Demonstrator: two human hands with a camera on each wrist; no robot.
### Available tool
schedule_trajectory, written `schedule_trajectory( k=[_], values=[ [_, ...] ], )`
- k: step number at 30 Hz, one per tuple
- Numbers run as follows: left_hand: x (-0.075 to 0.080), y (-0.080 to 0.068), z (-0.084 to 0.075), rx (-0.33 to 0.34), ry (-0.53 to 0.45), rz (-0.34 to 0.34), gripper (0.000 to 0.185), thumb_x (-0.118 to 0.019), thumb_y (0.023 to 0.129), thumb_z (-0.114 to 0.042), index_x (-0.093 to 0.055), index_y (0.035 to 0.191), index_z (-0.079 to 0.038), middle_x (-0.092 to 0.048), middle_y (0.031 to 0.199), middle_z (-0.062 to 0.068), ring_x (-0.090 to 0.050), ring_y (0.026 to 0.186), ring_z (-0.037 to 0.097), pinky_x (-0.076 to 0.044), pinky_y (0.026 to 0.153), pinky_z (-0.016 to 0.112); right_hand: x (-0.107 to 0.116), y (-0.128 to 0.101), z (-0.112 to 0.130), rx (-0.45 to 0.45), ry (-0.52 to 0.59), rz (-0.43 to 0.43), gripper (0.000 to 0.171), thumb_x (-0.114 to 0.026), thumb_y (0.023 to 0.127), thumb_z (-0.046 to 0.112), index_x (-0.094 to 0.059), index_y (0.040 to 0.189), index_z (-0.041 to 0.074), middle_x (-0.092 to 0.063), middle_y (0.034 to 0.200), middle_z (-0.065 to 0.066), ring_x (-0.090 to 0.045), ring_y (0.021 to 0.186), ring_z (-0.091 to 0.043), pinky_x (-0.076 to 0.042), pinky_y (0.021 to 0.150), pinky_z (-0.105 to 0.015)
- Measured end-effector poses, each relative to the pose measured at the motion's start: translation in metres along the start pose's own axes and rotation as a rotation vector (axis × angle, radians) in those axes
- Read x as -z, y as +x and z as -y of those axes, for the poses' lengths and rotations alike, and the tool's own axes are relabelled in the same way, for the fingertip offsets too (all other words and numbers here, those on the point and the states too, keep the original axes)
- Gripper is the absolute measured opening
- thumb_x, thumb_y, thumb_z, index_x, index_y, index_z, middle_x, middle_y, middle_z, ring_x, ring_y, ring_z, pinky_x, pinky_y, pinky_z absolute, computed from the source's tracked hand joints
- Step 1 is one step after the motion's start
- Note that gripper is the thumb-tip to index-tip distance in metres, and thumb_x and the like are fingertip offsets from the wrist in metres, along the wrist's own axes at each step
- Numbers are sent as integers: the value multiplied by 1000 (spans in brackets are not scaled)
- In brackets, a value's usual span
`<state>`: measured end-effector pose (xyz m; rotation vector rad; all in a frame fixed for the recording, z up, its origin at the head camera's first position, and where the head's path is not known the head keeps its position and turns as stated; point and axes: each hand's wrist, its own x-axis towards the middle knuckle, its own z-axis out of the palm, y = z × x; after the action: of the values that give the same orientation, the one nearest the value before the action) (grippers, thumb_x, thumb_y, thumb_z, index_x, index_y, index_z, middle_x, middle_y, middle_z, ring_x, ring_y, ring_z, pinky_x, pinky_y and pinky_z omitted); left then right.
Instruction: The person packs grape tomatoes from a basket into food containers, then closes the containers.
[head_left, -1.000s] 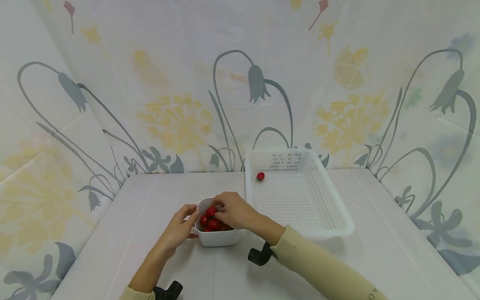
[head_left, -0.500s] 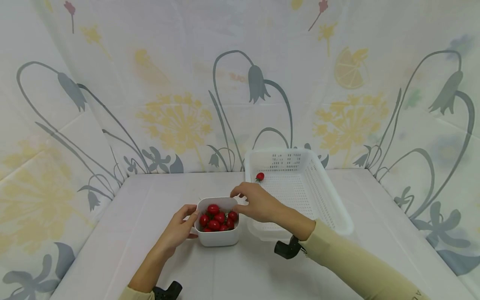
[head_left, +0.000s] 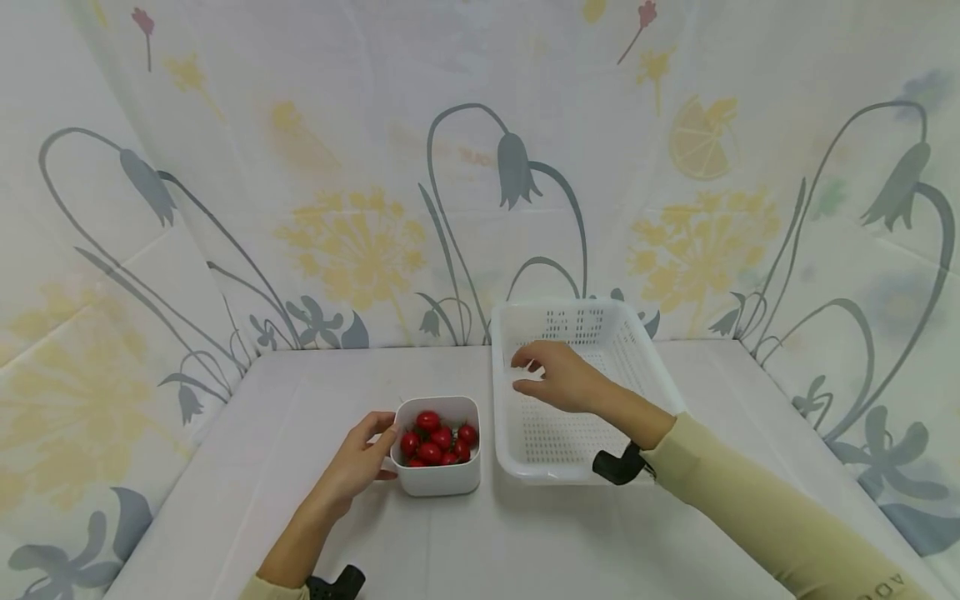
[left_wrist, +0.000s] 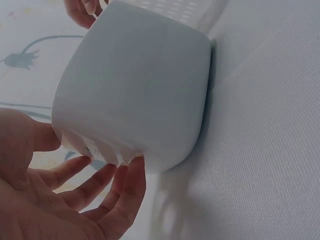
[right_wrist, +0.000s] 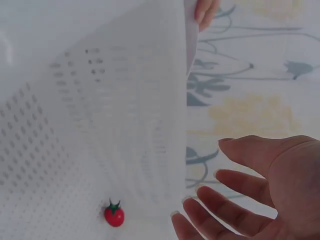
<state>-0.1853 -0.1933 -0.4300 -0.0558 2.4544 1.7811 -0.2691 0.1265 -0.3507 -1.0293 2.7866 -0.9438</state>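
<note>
**Tomatoes between bowl and basket**

The left hand (head_left: 358, 463) is resting against the bowl (head_left: 437, 477) at its 9 o'clock side, fingers relaxed and straight along the wall. The bowl is white, square with rounded corners, and holding glossy red tomatoes (head_left: 435, 438). The right hand (head_left: 558, 377) is hovering over the basket (head_left: 637, 342), fingers spread and holding nothing. One stemmed tomato (right_wrist: 114, 215) is lying on the basket's perforated floor. Letters on the right sleeve (head_left: 885, 583) are showing, too cut off to read
</note>
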Motion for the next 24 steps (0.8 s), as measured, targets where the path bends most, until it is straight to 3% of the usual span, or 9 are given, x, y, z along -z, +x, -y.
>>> schedule_trajectory(
  k=[14,24],
  values=[
    [1,-1,-1,-2,10,-12,36,-52,108,-20,-52,138,-1,-51,142,23,-61,115,37,-63,76,44,17,14,-61,-86,-71,-76,28,-70,94,10,-67,116,-7,-69,118,-24,-65,106,-43,-54,92,-52],
    [0,1,2,9,20,-22,34,-52,108,-19,-54,137,-3,-52,141,21,-62,112,35,-63,76,43,19,31,-106,-213,-67,-103,33,-67,96,14,-64,118,-11,-67,113,-30,-64,105,-45,-54,91,-55]
  ],
)
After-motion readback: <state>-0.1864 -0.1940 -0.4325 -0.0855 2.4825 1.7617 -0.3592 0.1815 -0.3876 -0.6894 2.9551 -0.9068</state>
